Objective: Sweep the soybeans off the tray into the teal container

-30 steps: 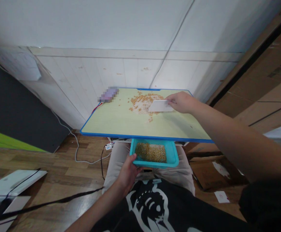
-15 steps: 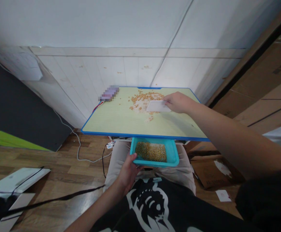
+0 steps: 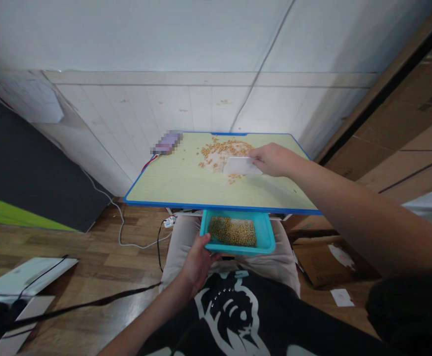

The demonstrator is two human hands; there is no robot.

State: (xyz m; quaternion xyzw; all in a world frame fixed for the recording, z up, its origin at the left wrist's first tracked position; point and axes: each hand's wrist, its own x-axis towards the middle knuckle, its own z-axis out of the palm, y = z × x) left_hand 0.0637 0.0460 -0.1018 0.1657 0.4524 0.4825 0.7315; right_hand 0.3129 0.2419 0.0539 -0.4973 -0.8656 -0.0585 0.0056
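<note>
My right hand [image 3: 269,158] grips a flat white scraper [image 3: 242,165] by its right end, with the blade standing on edge on the tabletop. Just beyond and left of the blade lies a spread of yellow beans [image 3: 225,147] mixed with white grains [image 3: 216,159]; a few beans lie on the near side of it. A turquoise tray [image 3: 265,237] rests over my lap, its far rim by the table's front edge. Inside are many yellow beans [image 3: 234,231]. My left hand [image 3: 199,259] holds the tray's near left corner, thumb on the rim and fingers beneath.
The small table [image 3: 171,185] has a pale yellow top and blue edging, close to a white panelled wall [image 3: 156,109]. A pixelated object [image 3: 167,142] with a red cord sits at its far left corner. Cardboard boxes [image 3: 397,113] stand right; a white cable [image 3: 121,232] crosses the floor.
The scraper in my right hand has shifted slightly toward me and to the left, with some beans showing at its near side. My left hand and the tray stay in place.
</note>
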